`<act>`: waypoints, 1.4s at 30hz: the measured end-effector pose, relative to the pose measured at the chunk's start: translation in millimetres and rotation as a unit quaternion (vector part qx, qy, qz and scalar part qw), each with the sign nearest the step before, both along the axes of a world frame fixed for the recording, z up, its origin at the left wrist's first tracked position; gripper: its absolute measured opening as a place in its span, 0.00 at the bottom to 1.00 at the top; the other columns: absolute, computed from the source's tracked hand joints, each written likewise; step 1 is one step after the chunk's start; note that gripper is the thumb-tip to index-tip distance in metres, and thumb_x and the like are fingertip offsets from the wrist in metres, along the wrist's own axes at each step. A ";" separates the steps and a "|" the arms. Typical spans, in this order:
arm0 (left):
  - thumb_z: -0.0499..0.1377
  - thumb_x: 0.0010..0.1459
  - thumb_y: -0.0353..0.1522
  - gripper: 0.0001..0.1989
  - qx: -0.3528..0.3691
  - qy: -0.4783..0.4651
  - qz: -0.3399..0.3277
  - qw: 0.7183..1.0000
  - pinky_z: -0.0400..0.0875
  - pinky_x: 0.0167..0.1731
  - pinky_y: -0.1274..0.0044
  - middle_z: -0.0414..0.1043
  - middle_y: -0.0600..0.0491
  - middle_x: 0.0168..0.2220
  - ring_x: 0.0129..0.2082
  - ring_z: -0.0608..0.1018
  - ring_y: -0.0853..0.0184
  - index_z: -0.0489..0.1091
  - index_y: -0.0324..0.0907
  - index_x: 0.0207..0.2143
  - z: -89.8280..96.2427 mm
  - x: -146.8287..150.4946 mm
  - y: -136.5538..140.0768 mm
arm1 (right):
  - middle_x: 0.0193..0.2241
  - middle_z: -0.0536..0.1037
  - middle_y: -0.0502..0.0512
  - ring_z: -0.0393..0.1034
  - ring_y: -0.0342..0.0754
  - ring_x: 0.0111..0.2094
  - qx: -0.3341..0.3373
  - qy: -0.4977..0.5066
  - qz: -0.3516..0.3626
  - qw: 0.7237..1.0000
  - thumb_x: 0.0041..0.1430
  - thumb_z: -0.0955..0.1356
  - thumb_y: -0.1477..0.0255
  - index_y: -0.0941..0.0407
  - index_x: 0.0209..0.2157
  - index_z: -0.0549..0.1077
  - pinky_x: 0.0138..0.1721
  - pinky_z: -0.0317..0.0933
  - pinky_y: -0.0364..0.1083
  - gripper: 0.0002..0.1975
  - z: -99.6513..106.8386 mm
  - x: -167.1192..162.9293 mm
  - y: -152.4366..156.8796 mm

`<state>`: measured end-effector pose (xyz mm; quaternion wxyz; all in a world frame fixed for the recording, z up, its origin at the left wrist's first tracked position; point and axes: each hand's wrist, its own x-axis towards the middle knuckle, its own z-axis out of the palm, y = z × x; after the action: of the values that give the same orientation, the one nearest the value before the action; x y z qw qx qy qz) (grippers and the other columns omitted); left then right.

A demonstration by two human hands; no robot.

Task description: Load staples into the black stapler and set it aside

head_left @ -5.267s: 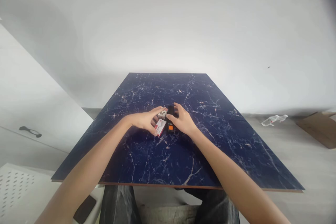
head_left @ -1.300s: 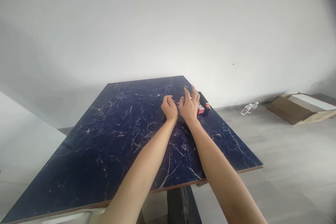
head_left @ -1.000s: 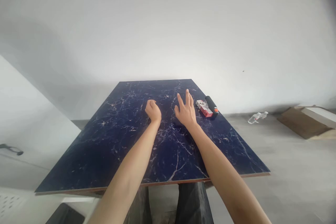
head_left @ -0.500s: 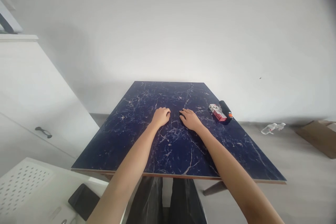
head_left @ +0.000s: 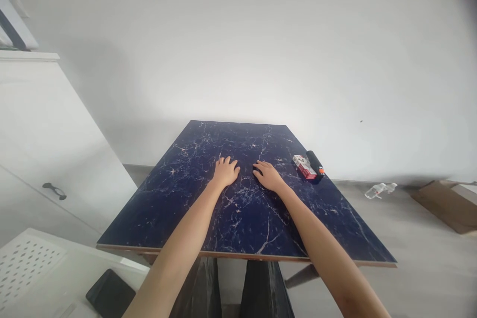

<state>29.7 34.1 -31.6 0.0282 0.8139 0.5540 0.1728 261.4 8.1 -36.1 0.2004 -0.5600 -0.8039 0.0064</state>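
Note:
My left hand [head_left: 225, 172] lies palm down on a dark blue, marble-patterned table [head_left: 167, 213], its fingers spread apart. To its right, my right hand [head_left: 269, 176] rests on the same surface with fingers stretched out and slightly apart. Neither hand holds anything. A small red and white box [head_left: 305, 167] stands near the table's right edge, beyond my right hand. Against the box lies a black cylindrical object [head_left: 315, 163] with an orange tip; its kind I cannot make out.
A white cabinet [head_left: 55, 124] with a dark handle stands at left. Below it, a dark phone [head_left: 111, 294] lies on a white surface with a perforated panel. Clear plastic bottles [head_left: 376, 191] and a cardboard box [head_left: 445, 203] are on the floor at right. A wall borders the table's far edge.
The fingers of my left hand have spread wider, and my right fingers have shifted slightly. The view has tilted a little, so the table and objects sit slightly lower.

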 end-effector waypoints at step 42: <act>0.51 0.69 0.42 0.21 -0.019 -0.039 -0.005 0.999 0.56 0.63 0.53 0.63 0.46 0.66 0.66 0.60 0.44 0.72 0.47 0.58 -1.6 -5.3 4.3 | 0.65 0.59 0.78 0.61 0.71 0.61 0.100 0.205 -0.497 0.837 0.60 0.66 0.57 0.62 0.66 0.61 0.59 0.55 0.65 0.37 25.2 115.7 -17.4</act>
<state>24.4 38.3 -33.2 0.0664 0.8085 0.5517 0.1936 377.1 -9.3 -10.9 0.3919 -0.8469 -0.3545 -0.0593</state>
